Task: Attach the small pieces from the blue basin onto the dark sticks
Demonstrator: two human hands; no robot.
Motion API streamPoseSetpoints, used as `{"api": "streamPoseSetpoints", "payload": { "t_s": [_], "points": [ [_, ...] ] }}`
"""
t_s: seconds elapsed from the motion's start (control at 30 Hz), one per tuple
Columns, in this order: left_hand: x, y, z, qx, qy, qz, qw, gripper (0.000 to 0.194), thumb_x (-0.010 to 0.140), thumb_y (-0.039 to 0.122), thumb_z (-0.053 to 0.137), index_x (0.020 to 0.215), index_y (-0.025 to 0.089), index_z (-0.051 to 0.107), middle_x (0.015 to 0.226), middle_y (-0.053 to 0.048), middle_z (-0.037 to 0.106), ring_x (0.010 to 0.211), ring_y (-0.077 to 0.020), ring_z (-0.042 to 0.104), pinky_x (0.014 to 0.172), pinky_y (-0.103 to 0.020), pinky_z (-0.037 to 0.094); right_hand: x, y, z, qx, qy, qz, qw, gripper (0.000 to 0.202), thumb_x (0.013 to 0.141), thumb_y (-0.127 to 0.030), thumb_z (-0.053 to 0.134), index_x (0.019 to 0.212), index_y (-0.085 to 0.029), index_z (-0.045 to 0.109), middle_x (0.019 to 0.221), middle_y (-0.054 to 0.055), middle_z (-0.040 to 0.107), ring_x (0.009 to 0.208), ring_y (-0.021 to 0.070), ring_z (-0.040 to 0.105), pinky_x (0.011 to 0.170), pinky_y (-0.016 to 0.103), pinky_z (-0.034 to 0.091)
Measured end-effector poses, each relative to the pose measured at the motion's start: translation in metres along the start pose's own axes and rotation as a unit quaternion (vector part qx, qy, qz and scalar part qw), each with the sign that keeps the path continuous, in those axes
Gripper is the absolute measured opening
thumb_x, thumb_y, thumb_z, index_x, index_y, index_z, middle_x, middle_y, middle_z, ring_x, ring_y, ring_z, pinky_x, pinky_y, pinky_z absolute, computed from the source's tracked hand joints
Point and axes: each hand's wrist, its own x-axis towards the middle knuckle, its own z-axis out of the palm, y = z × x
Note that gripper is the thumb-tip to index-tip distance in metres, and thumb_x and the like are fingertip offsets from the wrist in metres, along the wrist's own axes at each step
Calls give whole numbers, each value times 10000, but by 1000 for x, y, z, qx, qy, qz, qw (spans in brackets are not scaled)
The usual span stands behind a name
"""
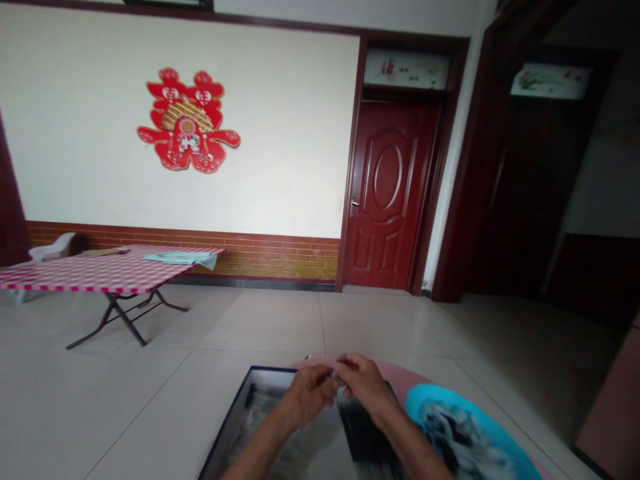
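My left hand (311, 392) and my right hand (364, 381) meet over a shallow dark-rimmed box (231, 412). Their fingers are pinched together around a small whitish, see-through piece (341, 392) that looks like thin plastic; blur hides its exact kind. Under my left forearm, the box holds blurred clear and grey items. A stack of black strip-like pieces (361, 433) lies below my right hand, partly covered by that forearm. To the right, a bright blue basin (417, 400) contains a jumble of clear and black pieces.
The box and basin rest on a pink round surface (400, 375). A folding table (90, 272) with a red-and-white checked top stands at the left, bearing a pale green cloth (183, 257). Beyond the tiled floor is a red door (387, 193). A pinkish block (613, 413) edges in at right.
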Motion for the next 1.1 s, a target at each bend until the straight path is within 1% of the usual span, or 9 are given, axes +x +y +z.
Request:
{"api": "streamPoseSetpoints", "payload": {
  "t_s": [0.1, 0.23, 0.37, 0.53, 0.63, 0.77, 0.97, 1.03, 1.1],
  "points": [
    [-3, -17, 9, 56, 77, 42, 995, 212, 826, 228, 402, 893, 168, 595, 755, -31, 651, 666, -145, 606, 631, -242, 474, 3, 15, 10, -24, 13, -23, 999, 237, 772, -316, 450, 868, -143, 580, 736, 37, 649, 644, 134, 610, 467, 183, 438],
    [-9, -37, 3, 234, 154, 81, 956, 308, 842, 175, 360, 1095, 177, 534, 1037, -116, 639, 950, -216, 593, 842, -344, 450, 2, 30, 5, -220, 29, -61, 973, 306, 847, -300, 328, 820, -167, 602, 749, 41, 675, 681, 139, 616, 566, 211, 449],
    [-11, -36, -9, 297, 132, 43, 945, 275, 894, 244, 321, 1058, 199, 538, 961, -87, 660, 884, -213, 621, 755, -310, 478, -7, 42, -1, -331, 30, -75, 940, 145, 710, -146, 494, 655, -184, 622, 743, 57, 678, 774, 178, 610, 705, 252, 416],
    [-14, -32, -8, 328, 108, 7, 938, 262, 904, 294, 335, 992, 221, 570, 902, -80, 671, 865, -231, 625, 754, -321, 462, -20, 51, 6, -503, 27, -56, 862, 149, 722, -176, 521, 790, -155, 652, 877, 131, 668, 847, 235, 619, 698, 286, 421],
    [-15, -37, -4, 324, 107, 13, 940, 285, 901, 299, 337, 1034, 208, 571, 935, -98, 670, 878, -249, 619, 767, -347, 462, -22, 52, 11, -530, 17, -53, 846, 186, 728, -158, 513, 851, -125, 649, 919, 157, 662, 887, 263, 617, 726, 314, 432],
    [-15, -42, -3, 314, 110, 25, 943, 289, 898, 305, 345, 1061, 209, 564, 950, -91, 669, 861, -252, 619, 751, -355, 472, -20, 53, 15, -536, 10, -46, 843, 204, 706, -118, 510, 852, -115, 651, 915, 166, 670, 904, 280, 617, 733, 334, 441],
    [-15, -43, -3, 322, 124, 43, 938, 263, 893, 293, 368, 1048, 217, 567, 937, -92, 673, 850, -239, 626, 748, -346, 485, -18, 52, 12, -522, 37, -22, 852, 196, 679, -109, 491, 794, -134, 648, 876, 157, 681, 865, 268, 631, 678, 317, 436],
    [-14, -47, -1, 321, 141, 64, 934, 266, 895, 287, 369, 1062, 209, 561, 928, -94, 679, 827, -230, 634, 735, -340, 497, -16, 50, 9, -496, 49, -19, 866, 158, 672, -135, 487, 717, -151, 637, 822, 141, 685, 815, 255, 636, 648, 309, 425],
    [-13, -53, 2, 319, 176, 106, 925, 294, 901, 270, 353, 1127, 196, 526, 945, -95, 679, 807, -214, 640, 727, -332, 508, -13, 46, 7, -444, 49, -23, 894, 133, 667, -155, 483, 621, -173, 607, 727, 109, 683, 736, 225, 633, 612, 290, 406]
  ]
}}
